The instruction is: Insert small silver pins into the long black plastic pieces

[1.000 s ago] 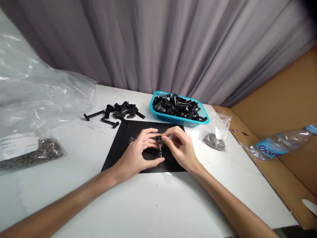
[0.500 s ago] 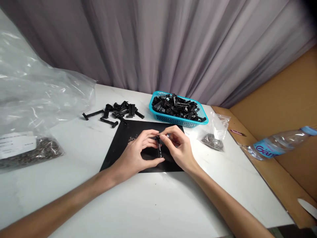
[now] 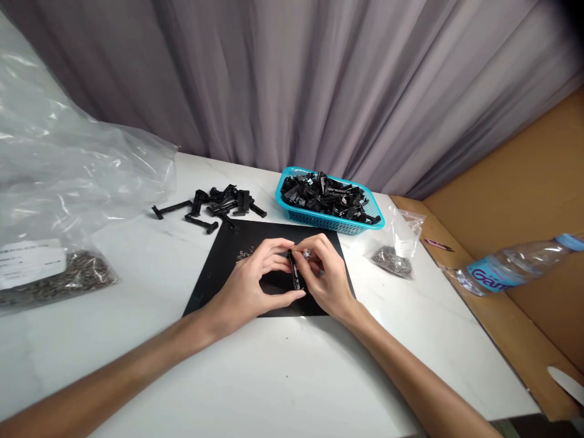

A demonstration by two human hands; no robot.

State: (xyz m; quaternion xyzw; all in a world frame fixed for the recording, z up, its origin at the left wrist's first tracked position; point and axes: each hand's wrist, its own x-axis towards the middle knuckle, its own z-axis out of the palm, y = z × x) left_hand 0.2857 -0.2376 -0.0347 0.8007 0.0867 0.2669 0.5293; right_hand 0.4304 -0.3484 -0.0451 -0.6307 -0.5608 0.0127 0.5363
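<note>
My left hand (image 3: 249, 277) grips a narrow black plastic part (image 3: 294, 272) lengthwise, thumb at its near end and fingertips at its far end. Close against it on the right, my right hand (image 3: 323, 271) is closed in a pinch at the part's far end. Whatever lies between those fingertips is too small or hidden to name. Beneath both hands is a black mat (image 3: 212, 277). Small shiny metal pieces (image 3: 245, 252) lie on the mat just beyond my left hand, and a few more glints (image 3: 307, 253) show behind my right fingers.
Several black plastic parts (image 3: 223, 204) lie loose at the back. A blue basket (image 3: 328, 222) holds many more. Clear bags of small metal pieces stand left (image 3: 86, 271) and right (image 3: 392, 258). A water bottle (image 3: 497, 271) and a pink cutter (image 3: 438, 244) lie near cardboard at right.
My right hand has shifted slightly inward and turned, its fingers now closer to the black plastic part. My left hand keeps its hold almost unmoved.
</note>
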